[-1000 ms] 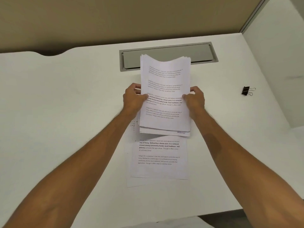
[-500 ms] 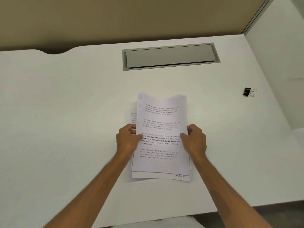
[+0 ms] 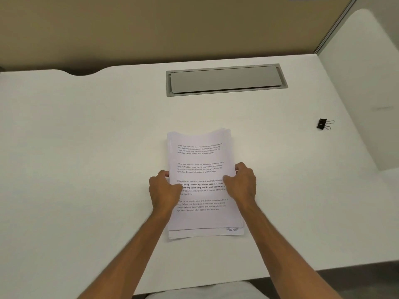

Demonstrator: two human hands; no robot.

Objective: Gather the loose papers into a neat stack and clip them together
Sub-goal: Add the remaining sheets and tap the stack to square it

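A stack of white printed papers (image 3: 200, 160) lies lengthwise on the white desk (image 3: 86, 147) in front of me. My left hand (image 3: 165, 190) grips its left edge and my right hand (image 3: 241, 183) grips its right edge, thumbs on the top sheet. The far edge bows upward a little. At the near end a few lower sheets stick out unevenly beneath the top one. A black binder clip (image 3: 322, 124) with silver handles lies alone far to the right, well apart from both hands.
A grey metal cable flap (image 3: 224, 79) is set into the desk beyond the papers. A tan partition wall stands behind the desk and a white side panel (image 3: 356, 83) borders it on the right. The desk's front edge is close to my body.
Both hands brought the held sheets down and toward me onto the sheets that lay on the desk. The papers now form one stack, with the hands still at its sides.
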